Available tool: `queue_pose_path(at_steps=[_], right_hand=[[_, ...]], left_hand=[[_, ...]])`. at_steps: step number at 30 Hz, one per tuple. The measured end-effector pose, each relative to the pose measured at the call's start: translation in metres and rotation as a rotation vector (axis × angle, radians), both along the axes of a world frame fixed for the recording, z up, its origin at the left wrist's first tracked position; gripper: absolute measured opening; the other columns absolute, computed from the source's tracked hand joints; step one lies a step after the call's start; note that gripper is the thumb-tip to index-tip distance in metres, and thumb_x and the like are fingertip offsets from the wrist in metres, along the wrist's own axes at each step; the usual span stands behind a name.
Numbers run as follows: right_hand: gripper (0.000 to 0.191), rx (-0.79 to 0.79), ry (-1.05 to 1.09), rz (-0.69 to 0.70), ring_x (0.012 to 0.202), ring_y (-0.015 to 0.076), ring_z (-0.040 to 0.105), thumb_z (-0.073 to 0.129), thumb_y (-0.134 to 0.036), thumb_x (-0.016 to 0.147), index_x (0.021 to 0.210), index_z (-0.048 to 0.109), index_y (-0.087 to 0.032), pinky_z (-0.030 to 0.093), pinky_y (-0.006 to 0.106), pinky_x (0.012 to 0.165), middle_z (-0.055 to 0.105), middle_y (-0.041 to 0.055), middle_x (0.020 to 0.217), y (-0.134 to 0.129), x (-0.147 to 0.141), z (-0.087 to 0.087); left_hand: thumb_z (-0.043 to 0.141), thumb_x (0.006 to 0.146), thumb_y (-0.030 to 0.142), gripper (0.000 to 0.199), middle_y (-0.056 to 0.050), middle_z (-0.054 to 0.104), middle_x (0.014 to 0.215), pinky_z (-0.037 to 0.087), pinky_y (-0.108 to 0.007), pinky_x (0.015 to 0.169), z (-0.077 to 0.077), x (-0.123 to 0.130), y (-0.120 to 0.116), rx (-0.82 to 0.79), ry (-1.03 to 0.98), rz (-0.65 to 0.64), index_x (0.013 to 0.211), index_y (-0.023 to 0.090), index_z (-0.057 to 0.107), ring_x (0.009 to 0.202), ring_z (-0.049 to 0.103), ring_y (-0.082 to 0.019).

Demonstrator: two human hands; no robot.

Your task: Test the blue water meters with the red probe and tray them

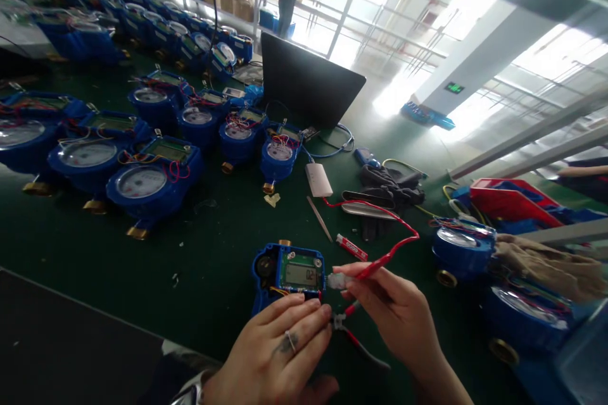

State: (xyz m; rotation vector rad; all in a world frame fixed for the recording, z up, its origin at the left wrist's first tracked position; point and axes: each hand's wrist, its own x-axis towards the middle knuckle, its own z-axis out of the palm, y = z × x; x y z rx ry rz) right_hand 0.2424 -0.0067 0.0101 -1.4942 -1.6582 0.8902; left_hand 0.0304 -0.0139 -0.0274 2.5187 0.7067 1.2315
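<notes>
Left hand: laid flat (pixel 268 354) over the lower part of the work meter (pixel 281 269), fingers straight and close together, touching it, not wrapped round.
Right hand: narrow pinch (pixel 399 313) at the work meter's right edge, thumb and fingers holding the pale connector (pixel 338 280) on the red cable (pixel 390 255).
Work meter: on the green bench (pixel 213 272), under the left hand; board exposed, no cover on it.
Display: lit (pixel 301 274), starts "0.2"; rest too small to read.
Done, my read: work meter opened, powered, connector brought up to the board edge.
Left, my read: connector contact. Can't tell if it's seated or just held against the edge. Board also uncovered.
Pliers: just right of the work meter (pixel 339 321), below the connector, partly hidden by the right hand.
Red-and-white tube: near, beyond the work meter's upper right (pixel 351 247).
White box: farther beyond the work meter (pixel 318 180), red cable runs to it.
Other meters: group well left of and beyond the work meter (pixel 142 183), boards bare, wires loose; no hand on them.
Dark screen: behind the white box, well beyond the work meter (pixel 308 79).
</notes>
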Motion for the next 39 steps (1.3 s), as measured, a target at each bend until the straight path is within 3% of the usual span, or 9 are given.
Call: queue_pose_path(at_steps=[11, 19, 29, 39], right_hand=[[0.014, 0.095, -0.175, 0.106, 0.084, 0.0183, 0.076, 0.063, -0.016, 0.089, 0.097, 0.072, -0.022, 0.061, 0.023, 0.074, 0.079, 0.0038, 0.095, 0.002, 0.0, 0.002], [0.012, 0.118, -0.237, 0.156, 0.083, 0.0215, 0.076, 0.063, -0.017, 0.09, 0.095, 0.073, -0.021, 0.063, 0.026, 0.072, 0.078, 0.0063, 0.093, 0.007, -0.002, 0.008], [0.018, 0.212, -0.282, 0.204, 0.084, 0.0145, 0.076, 0.064, -0.008, 0.087, 0.097, 0.07, -0.022, 0.059, 0.015, 0.076, 0.078, 0.0012, 0.093, 0.007, -0.003, 0.011], [0.016, 0.176, -0.262, 0.197, 0.083, 0.0136, 0.076, 0.065, -0.01, 0.087, 0.097, 0.072, -0.021, 0.058, 0.014, 0.076, 0.078, 0.0017, 0.093, 0.007, -0.004, 0.01]], left_hand=[[0.062, 0.091, 0.031, 0.025, -0.008, 0.076, 0.109, 0.055, -0.028, 0.099, -0.002, 0.0, 0.001, -0.028, -0.003, 0.0, 0.102, 0.01, 0.069, 0.1, 0.073, -0.02], [0.058, 0.095, 0.032, 0.026, -0.007, 0.076, 0.111, 0.052, -0.027, 0.103, -0.004, 0.001, 0.0, -0.032, -0.002, 0.004, 0.103, 0.011, 0.07, 0.102, 0.072, -0.018], [0.054, 0.097, 0.034, 0.028, -0.004, 0.076, 0.111, 0.046, -0.026, 0.109, -0.009, 0.003, -0.003, -0.007, -0.035, 0.049, 0.1, 0.011, 0.071, 0.104, 0.071, -0.015], [0.056, 0.096, 0.034, 0.026, -0.002, 0.076, 0.111, 0.048, -0.026, 0.107, -0.011, 0.004, -0.005, -0.032, -0.029, 0.059, 0.101, 0.013, 0.07, 0.104, 0.071, -0.015]])
